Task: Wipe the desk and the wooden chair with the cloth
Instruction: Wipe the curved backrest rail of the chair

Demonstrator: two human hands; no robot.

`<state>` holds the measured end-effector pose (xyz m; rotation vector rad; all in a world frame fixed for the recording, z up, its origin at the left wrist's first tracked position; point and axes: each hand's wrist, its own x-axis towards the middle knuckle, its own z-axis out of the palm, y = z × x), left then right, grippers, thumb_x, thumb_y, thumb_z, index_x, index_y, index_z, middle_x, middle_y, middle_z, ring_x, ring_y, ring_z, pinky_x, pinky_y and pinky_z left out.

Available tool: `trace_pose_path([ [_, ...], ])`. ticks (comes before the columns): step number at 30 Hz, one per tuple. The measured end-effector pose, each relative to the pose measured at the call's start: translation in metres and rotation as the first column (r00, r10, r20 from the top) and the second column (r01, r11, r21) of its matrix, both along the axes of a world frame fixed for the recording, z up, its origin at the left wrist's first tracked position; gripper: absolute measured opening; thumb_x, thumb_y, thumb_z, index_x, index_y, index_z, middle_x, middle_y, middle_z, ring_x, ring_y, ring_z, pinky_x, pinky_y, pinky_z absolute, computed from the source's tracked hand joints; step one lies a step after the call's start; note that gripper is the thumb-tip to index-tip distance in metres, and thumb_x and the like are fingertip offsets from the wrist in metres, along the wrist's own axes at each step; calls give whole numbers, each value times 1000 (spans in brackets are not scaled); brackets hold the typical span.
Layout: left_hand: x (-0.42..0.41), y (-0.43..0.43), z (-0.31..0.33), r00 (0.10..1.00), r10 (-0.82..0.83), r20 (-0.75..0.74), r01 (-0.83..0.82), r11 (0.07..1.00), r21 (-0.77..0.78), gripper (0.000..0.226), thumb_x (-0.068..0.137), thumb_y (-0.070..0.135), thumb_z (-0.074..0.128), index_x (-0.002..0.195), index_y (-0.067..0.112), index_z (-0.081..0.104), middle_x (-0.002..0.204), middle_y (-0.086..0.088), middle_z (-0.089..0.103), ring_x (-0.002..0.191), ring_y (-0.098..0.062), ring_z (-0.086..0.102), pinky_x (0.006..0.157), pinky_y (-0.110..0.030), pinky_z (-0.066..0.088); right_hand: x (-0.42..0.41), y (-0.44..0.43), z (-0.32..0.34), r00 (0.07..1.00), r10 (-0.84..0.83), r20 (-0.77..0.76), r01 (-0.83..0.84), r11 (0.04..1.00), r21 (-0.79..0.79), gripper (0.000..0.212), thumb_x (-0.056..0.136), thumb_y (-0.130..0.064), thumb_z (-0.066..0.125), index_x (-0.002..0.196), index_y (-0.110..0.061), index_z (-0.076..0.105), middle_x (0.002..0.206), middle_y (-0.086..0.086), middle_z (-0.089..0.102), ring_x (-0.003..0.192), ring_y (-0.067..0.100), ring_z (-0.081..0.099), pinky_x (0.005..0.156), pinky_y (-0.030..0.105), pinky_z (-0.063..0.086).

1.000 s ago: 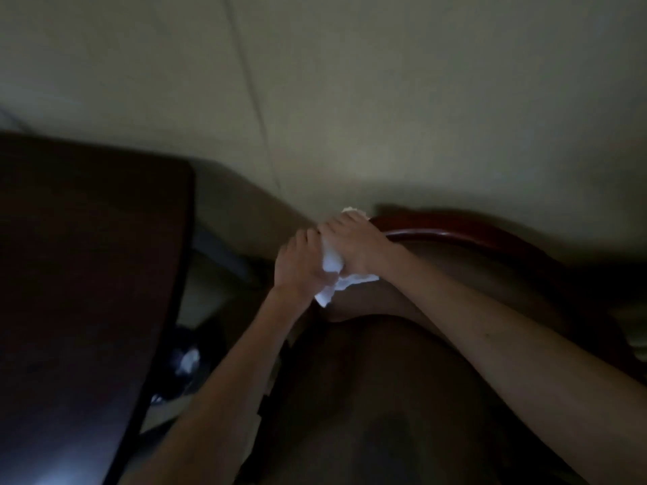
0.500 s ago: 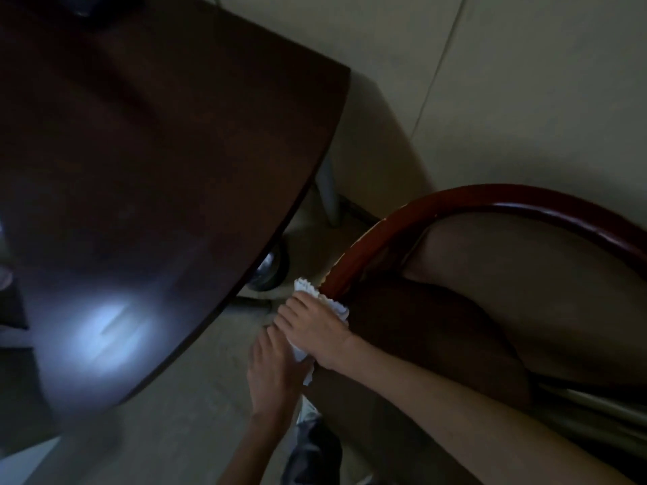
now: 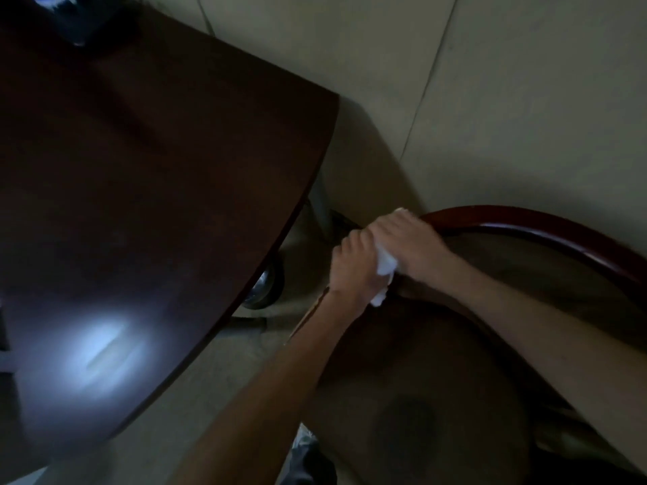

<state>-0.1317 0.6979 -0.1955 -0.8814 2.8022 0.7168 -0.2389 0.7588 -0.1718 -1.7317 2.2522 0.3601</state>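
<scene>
A dark brown desk (image 3: 147, 190) fills the left of the dim view, with a pale light reflection on its near part. To the right stands the wooden chair (image 3: 546, 229), whose curved reddish back rail bends above a brown padded seat. A white cloth (image 3: 385, 266) is bunched over the rail's left end. My right hand (image 3: 408, 245) presses on the cloth from above and grips the rail through it. My left hand (image 3: 353, 271) closes around the cloth's lower part just to its left. Most of the cloth is hidden under both hands.
A grey desk leg (image 3: 320, 208) and a dark caster wheel (image 3: 266, 287) stand under the desk edge, close to my hands. Beige walls meet in a corner behind the chair. A narrow strip of pale floor runs between desk and chair.
The view swung from the wall down to the desk. Since half a second ago both hands with the cloth have slid up the chair's rail toward its top bend.
</scene>
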Motion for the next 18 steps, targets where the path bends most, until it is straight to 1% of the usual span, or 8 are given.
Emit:
trace_pose_path([
  [3,-82,11,9,953,-301,14,301,949,-92,74,74,34,78,130,1,43,127,-19,52,119,-37,48,101,-48,39,-69,50,5,959,-284,-10,282,957,-70,82,65,-49,79,130,-10,47,132,9,54,121,27,49,104,35,32],
  [6,-143,37,16,840,-542,33,539,827,-159,81,71,32,81,134,0,43,131,-19,51,121,-38,47,102,-49,39,-98,101,4,883,-467,-59,463,884,-68,98,58,-57,81,134,-8,41,135,11,51,122,27,48,102,36,34],
  [8,-174,64,19,748,-660,61,658,728,-193,83,71,31,82,137,1,42,136,-17,49,125,-37,45,105,-48,37,-111,136,5,792,-607,-58,600,793,-104,104,55,-56,83,134,-7,38,135,12,50,123,28,46,101,37,35],
  [10,-198,96,20,670,-739,69,730,640,-238,82,74,32,81,139,2,41,139,-15,48,128,-36,43,108,-47,34,-117,169,8,700,-712,-50,704,701,-114,104,54,-55,85,133,-8,37,135,12,49,123,27,46,101,37,35],
  [12,-214,139,23,592,-802,78,787,556,-267,77,78,31,78,140,3,41,140,-15,47,129,-35,43,109,-48,34,-120,210,11,598,-801,-21,793,595,-129,101,50,-53,88,127,-8,40,130,12,51,120,28,48,98,38,37],
  [14,-221,184,22,539,-838,77,808,490,-327,62,85,28,70,138,6,45,137,-14,50,126,-33,45,107,-47,35,-118,253,10,511,-859,16,853,505,-132,98,48,-52,89,122,-9,41,127,11,52,117,28,49,94,38,39],
  [16,-223,233,21,475,-879,32,818,428,-385,45,92,23,61,134,11,50,132,-9,55,120,-28,49,103,-42,38,-108,297,7,406,-913,48,908,396,-137,97,49,-54,88,121,-9,42,125,11,52,115,27,51,92,37,41],
  [18,-217,283,16,352,-936,8,856,318,-407,37,94,19,57,130,12,54,128,-8,57,117,-27,51,100,-40,39,-88,338,8,290,-953,83,951,277,-140,94,52,-56,87,121,-9,44,122,11,55,110,26,55,89,36,44],
])
